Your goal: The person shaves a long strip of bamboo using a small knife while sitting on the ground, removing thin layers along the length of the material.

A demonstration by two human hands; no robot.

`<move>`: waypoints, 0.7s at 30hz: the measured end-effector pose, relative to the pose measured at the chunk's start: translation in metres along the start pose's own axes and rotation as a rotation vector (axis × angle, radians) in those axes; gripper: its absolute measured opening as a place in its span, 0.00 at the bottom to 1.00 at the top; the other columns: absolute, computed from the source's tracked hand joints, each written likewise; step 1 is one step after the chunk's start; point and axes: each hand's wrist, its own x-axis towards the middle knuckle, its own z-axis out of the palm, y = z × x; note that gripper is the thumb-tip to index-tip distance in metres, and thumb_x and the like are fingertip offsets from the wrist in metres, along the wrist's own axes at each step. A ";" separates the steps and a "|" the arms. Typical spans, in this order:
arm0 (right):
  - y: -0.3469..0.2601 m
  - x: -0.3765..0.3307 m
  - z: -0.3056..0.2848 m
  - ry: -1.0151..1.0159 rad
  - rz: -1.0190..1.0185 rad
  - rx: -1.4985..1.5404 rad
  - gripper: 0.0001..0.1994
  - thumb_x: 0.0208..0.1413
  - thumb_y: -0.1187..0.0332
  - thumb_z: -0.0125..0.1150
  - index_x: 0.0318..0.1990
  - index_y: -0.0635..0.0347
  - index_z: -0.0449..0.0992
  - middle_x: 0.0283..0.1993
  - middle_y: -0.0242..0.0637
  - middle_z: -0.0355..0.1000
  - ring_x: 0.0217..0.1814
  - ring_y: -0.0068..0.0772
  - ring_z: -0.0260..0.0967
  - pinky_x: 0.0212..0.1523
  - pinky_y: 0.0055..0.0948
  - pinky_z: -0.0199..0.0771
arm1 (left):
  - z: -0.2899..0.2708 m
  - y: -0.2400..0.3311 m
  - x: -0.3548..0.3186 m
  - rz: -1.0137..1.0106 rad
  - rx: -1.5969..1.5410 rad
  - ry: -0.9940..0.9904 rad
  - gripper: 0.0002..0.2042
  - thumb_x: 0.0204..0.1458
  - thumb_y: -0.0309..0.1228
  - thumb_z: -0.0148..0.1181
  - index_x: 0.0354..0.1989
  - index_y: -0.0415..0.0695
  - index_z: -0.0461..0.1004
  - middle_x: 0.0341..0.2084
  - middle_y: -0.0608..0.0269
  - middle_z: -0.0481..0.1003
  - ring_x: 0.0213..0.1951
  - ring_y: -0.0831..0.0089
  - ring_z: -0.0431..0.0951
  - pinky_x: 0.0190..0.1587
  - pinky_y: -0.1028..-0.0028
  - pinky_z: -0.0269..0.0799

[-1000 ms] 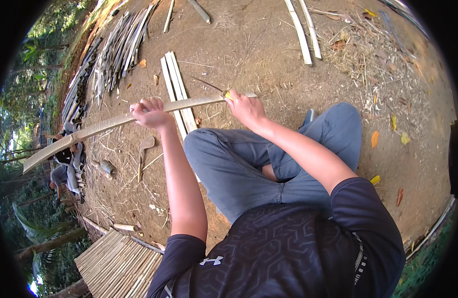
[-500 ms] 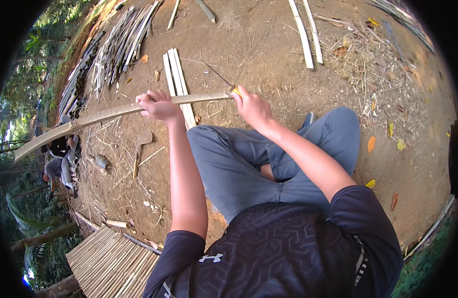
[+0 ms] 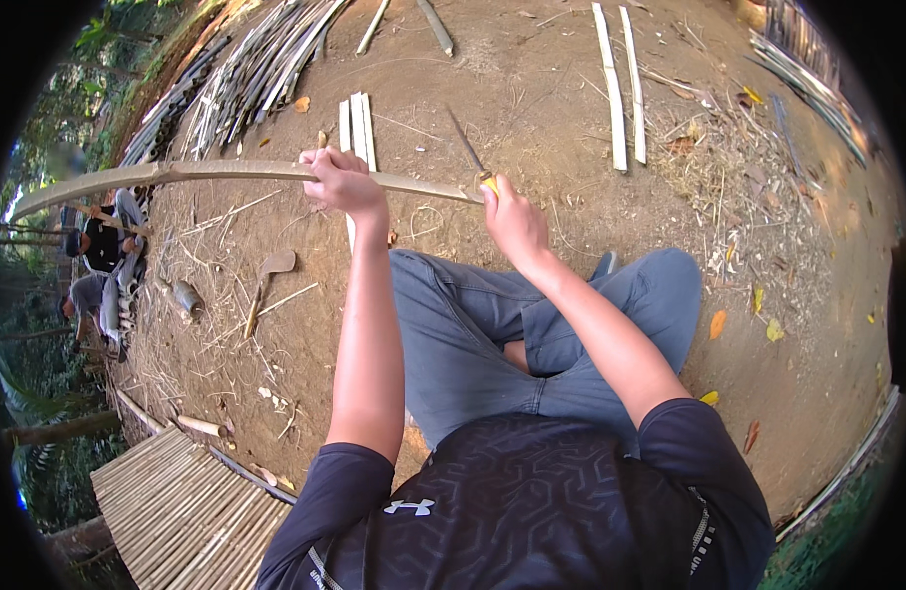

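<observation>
A long, slightly bent bamboo strip (image 3: 217, 171) stretches from the far left to just before my right hand. My left hand (image 3: 343, 184) is closed around it, nearer its right end. In my right hand (image 3: 517, 224) is a knife (image 3: 465, 140) with a yellow handle and a thin dark blade; its fingers are wrapped round the handle. The blade points up and away to the left, above the strip's right end. The strip's end lies close beside the knife handle; whether they touch I cannot tell.
Pale split bamboo strips (image 3: 365, 133) lie beyond my left hand, two more (image 3: 613, 98) farther right. A brown-bladed tool (image 3: 276, 263) rests on the ground at left. Piled strips (image 3: 266, 74), a bamboo slat mat (image 3: 192, 506) and two people (image 3: 104, 251) are also around.
The strip's far left end has swung up, so the strip lies more level in view. Both hands appear farther right, still gripping the strip and knife. The whole view has shifted somewhat.
</observation>
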 end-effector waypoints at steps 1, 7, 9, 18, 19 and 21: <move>0.012 0.003 0.015 -0.067 -0.015 -0.074 0.18 0.68 0.56 0.46 0.46 0.63 0.72 0.36 0.52 0.78 0.40 0.50 0.79 0.37 0.49 0.77 | 0.001 0.000 -0.001 0.014 -0.016 -0.029 0.11 0.55 0.26 0.40 0.22 0.52 0.50 0.09 0.76 0.50 0.11 0.84 0.45 0.14 0.77 0.39; 0.010 0.023 -0.007 -0.239 0.036 -0.199 0.19 0.67 0.54 0.46 0.48 0.64 0.71 0.41 0.57 0.76 0.45 0.55 0.77 0.47 0.52 0.73 | 0.016 -0.001 -0.004 -0.026 -0.095 -0.132 0.12 0.57 0.26 0.43 0.23 0.50 0.51 0.10 0.75 0.50 0.12 0.86 0.45 0.13 0.78 0.41; 0.002 0.026 -0.017 -0.100 0.013 -0.134 0.19 0.66 0.55 0.46 0.48 0.64 0.70 0.41 0.55 0.77 0.44 0.56 0.77 0.45 0.51 0.75 | 0.026 -0.003 -0.008 -0.001 -0.106 -0.129 0.12 0.57 0.26 0.44 0.23 0.50 0.51 0.10 0.75 0.51 0.12 0.86 0.46 0.14 0.78 0.41; 0.039 0.001 -0.003 -0.191 0.061 -0.087 0.19 0.68 0.56 0.42 0.46 0.67 0.70 0.40 0.57 0.75 0.44 0.59 0.75 0.47 0.50 0.72 | 0.060 -0.015 -0.032 0.042 0.036 -0.225 0.14 0.59 0.28 0.50 0.21 0.46 0.55 0.16 0.75 0.55 0.22 0.85 0.54 0.23 0.76 0.50; 0.049 0.002 -0.001 -0.201 0.073 -0.138 0.19 0.68 0.57 0.42 0.45 0.67 0.71 0.38 0.57 0.75 0.43 0.59 0.75 0.46 0.50 0.72 | 0.066 -0.012 -0.033 0.040 0.036 -0.235 0.14 0.59 0.28 0.50 0.21 0.46 0.56 0.16 0.75 0.55 0.22 0.85 0.55 0.23 0.76 0.50; 0.024 0.001 -0.016 -0.153 0.030 -0.054 0.21 0.70 0.56 0.40 0.44 0.67 0.72 0.32 0.56 0.75 0.40 0.59 0.75 0.43 0.51 0.72 | 0.059 -0.015 -0.025 0.055 0.063 -0.231 0.14 0.59 0.28 0.51 0.22 0.45 0.56 0.16 0.75 0.56 0.22 0.85 0.56 0.23 0.75 0.51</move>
